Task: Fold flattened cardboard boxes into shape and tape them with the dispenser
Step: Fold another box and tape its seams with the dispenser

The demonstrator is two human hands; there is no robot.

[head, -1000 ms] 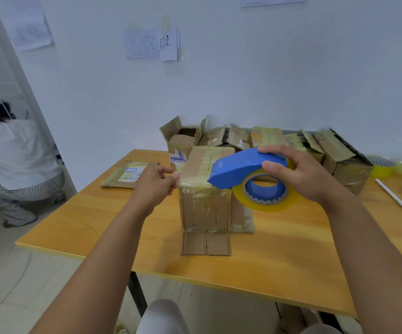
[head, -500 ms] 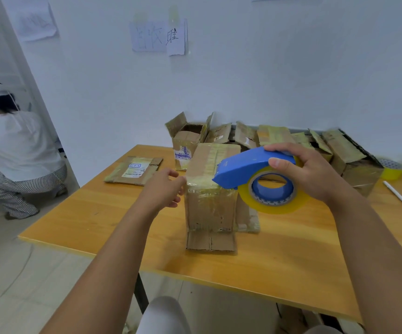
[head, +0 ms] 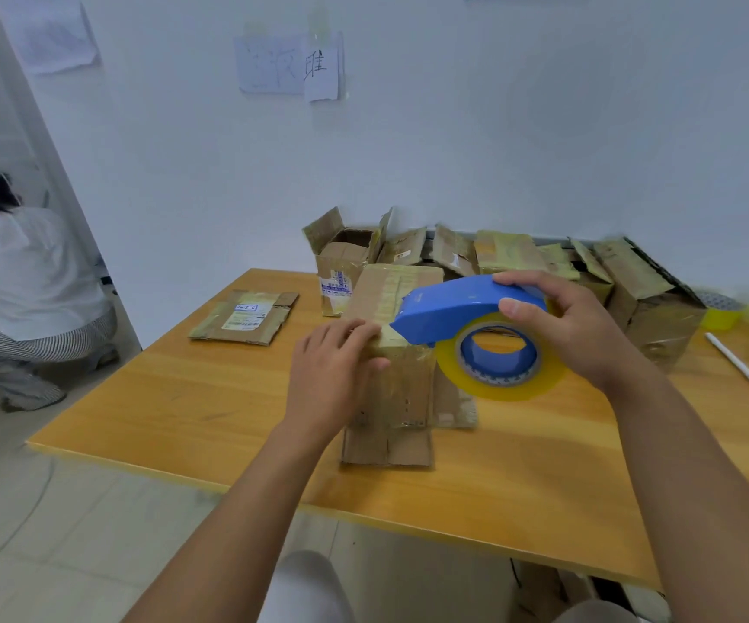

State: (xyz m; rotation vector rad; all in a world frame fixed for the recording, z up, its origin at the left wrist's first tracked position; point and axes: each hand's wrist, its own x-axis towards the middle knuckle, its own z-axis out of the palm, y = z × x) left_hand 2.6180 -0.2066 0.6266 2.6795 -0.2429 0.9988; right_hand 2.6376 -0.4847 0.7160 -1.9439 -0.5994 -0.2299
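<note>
Centrally, a folded cardboard box (head: 393,353) stands upright on the wooden worktop (head: 175,397), its bottom flaps splayed flat toward the viewer. The left hand (head: 334,375) presses on the box's near top edge with fingers laid fairly straight, its grip open. The right hand's (head: 575,328) grip is wrapped round the blue tape dispenser (head: 467,308), whose nose meets that top edge. Behind, a row of assembled boxes (head: 498,258) lines the wall; a flattened box (head: 247,317) lies left, a white pen (head: 734,361) right.
</note>
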